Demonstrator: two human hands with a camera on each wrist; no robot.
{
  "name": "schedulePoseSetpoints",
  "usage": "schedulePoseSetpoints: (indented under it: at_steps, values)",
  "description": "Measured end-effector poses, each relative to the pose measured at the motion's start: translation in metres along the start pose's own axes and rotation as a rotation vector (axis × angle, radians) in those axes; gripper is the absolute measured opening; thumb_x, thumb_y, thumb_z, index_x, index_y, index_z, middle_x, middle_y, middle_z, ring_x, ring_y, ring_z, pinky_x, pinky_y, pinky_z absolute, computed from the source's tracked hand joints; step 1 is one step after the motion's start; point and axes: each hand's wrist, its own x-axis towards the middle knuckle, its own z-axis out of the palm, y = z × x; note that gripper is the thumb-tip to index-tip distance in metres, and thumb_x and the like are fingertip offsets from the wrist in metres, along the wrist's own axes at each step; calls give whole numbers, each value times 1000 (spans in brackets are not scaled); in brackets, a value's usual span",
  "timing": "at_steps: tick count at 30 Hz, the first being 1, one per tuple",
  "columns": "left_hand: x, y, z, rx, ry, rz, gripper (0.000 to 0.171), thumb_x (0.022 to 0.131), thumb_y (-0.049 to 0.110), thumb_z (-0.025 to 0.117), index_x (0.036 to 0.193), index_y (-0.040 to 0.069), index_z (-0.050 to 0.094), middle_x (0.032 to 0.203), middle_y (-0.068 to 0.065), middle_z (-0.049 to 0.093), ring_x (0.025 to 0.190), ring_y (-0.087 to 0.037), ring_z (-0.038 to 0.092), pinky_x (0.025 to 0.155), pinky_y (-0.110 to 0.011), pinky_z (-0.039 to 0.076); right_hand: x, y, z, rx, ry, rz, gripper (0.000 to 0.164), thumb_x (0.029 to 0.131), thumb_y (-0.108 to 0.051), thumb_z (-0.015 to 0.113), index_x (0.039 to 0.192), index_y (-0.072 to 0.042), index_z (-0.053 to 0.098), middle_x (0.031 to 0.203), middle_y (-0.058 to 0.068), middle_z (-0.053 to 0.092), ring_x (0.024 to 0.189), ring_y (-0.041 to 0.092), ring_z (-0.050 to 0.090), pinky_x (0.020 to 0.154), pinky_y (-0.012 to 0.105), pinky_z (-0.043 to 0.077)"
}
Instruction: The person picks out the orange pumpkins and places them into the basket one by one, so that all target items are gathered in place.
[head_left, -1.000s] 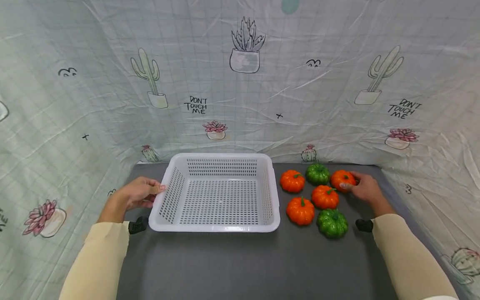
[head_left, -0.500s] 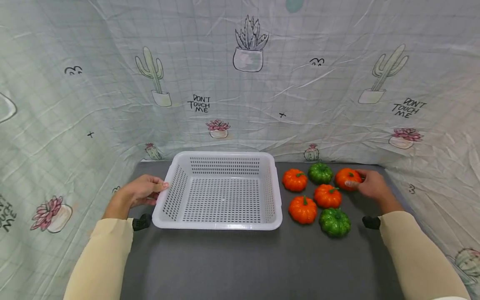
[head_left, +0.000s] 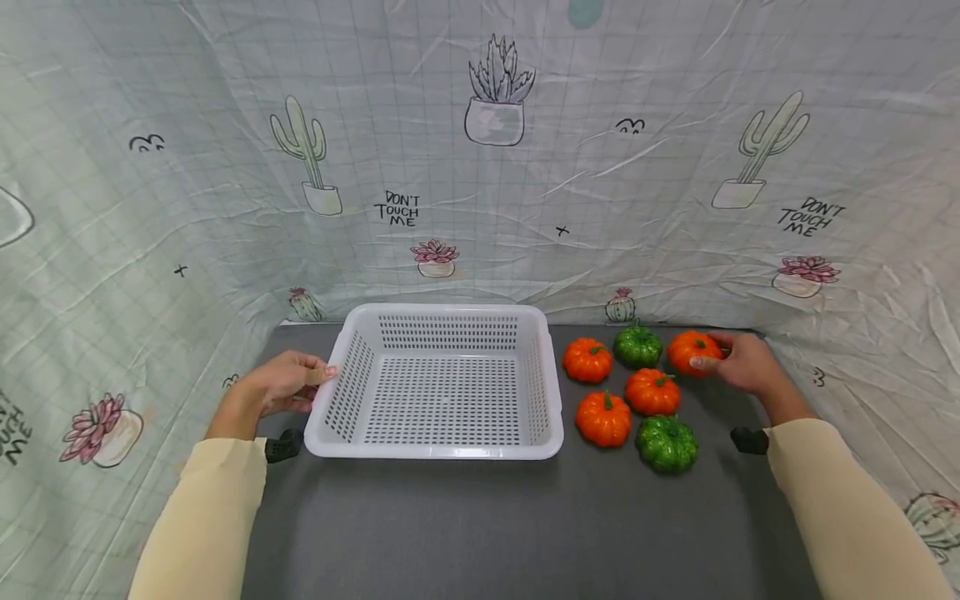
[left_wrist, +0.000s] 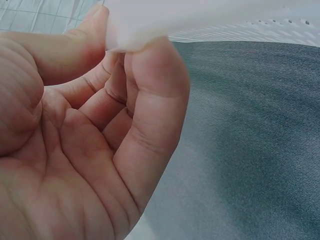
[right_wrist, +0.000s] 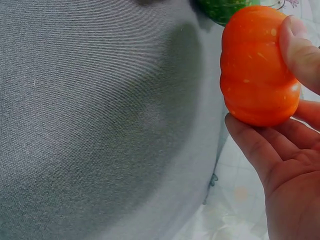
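A white perforated plastic basket [head_left: 442, 452] stands on the grey table, with nothing inside it. At its left rim my left hand [head_left: 288, 382] pinches the edge between thumb and curled fingers; the left wrist view shows this hand [left_wrist: 115, 110] close up under the rim. My right hand [head_left: 746, 367] grips an orange pumpkin [head_left: 692, 350] at the back right, thumb on one side and fingers on the other. In the right wrist view the pumpkin [right_wrist: 257, 70] appears raised off the table, apart from the green pumpkin [right_wrist: 225, 7] behind it.
Right of the basket lie orange pumpkins [head_left: 588, 360] and green pumpkins [head_left: 667, 444], several in all, close together. A pale cloth with cactus prints [head_left: 570, 183] hangs around the back and sides of the grey table [head_left: 450, 525].
My right hand has lifted the orange pumpkin slightly, and its forearm has shifted a little. My left hand keeps its hold on the basket rim. The head view has shifted slightly.
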Motion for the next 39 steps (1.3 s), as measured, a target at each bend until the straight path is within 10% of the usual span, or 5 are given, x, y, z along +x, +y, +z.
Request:
schedulePoseSetpoints:
  at_steps: [39]
  values:
    - [0,-3,-1,-50,-37,11,28,108,28,58,110,2,69,91,-2,75,80,-16,70,67,-31,57,0,-71,-21,28,-71,-124,76,99,-37,72,150,12,44,135,37,62,118,51,64,91,57,56]
